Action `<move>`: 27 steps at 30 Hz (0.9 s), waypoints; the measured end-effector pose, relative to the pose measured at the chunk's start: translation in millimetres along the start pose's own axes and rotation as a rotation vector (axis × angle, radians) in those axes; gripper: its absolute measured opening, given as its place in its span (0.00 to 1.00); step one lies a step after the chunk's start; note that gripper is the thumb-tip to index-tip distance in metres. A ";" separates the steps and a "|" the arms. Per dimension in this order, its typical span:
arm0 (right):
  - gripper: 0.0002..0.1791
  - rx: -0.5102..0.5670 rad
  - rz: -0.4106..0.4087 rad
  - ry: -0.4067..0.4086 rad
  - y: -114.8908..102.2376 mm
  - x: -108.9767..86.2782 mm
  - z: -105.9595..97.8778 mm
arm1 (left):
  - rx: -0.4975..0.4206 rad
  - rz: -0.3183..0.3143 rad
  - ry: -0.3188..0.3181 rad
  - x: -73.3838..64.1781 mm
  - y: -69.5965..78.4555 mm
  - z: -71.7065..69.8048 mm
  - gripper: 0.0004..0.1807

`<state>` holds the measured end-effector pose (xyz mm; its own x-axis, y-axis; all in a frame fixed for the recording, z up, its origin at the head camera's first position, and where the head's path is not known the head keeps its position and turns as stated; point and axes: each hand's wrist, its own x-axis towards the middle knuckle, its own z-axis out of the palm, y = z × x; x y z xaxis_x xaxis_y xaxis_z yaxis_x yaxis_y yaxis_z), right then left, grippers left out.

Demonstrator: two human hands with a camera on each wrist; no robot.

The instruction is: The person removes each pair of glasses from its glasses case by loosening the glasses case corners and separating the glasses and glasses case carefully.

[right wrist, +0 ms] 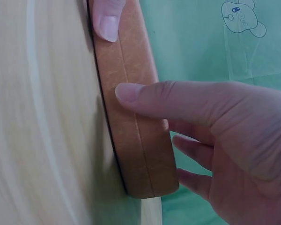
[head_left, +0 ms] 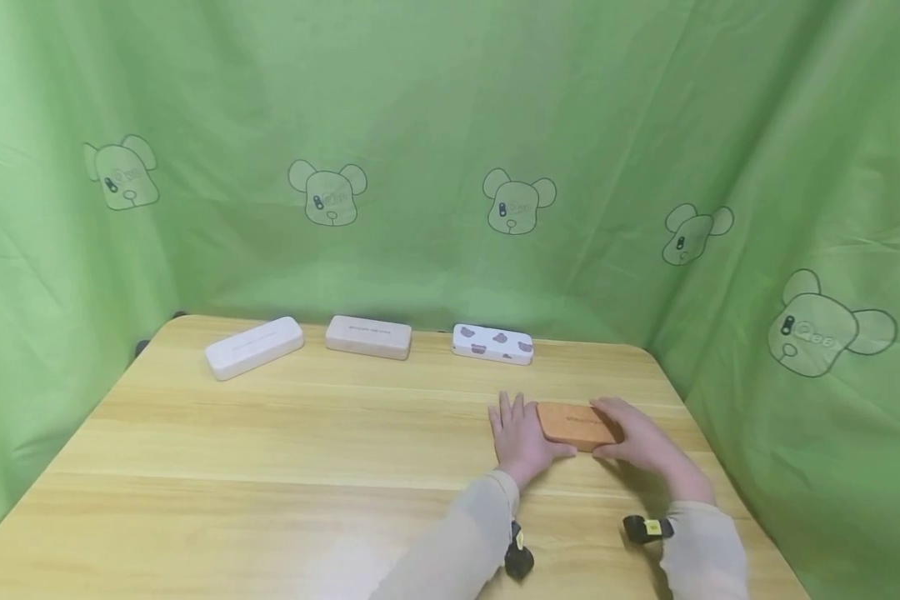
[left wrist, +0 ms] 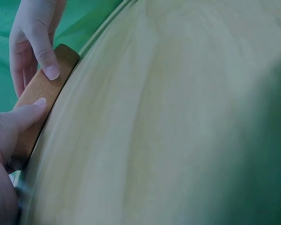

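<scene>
An orange glasses case [head_left: 576,424] lies on the right part of the table, its closing seam facing front in the right wrist view. My right hand [head_left: 640,439] grips its right end, with the thumb [right wrist: 145,98] on the front side and the fingers around the back. At the left end my left hand [head_left: 523,440] rests against the case. Its fingers stretch away past the case, spread and straight, while the thumb [left wrist: 28,116] touches the front side. The case's back side is hidden in the head view.
Along the table's far edge lie a white case [head_left: 255,348], a beige case [head_left: 368,337] and a white case with brown patches [head_left: 492,344]. Green curtains [head_left: 420,108] with bear-head prints hang behind and beside the wooden table [head_left: 270,467].
</scene>
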<state>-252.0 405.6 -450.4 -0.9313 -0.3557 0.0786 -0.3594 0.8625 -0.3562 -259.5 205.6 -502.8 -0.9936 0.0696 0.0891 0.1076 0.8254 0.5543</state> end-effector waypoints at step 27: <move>0.42 0.145 0.047 -0.017 16.0 0.2 -0.5 | 0.047 0.004 0.026 -2.0 -1.1 4.1 0.54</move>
<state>-258.1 419.5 -455.7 -0.9454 -0.3232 0.0430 -0.3018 0.8177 -0.4902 -257.7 206.9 -507.0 -0.9919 0.0587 0.1125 0.1087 0.8505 0.5146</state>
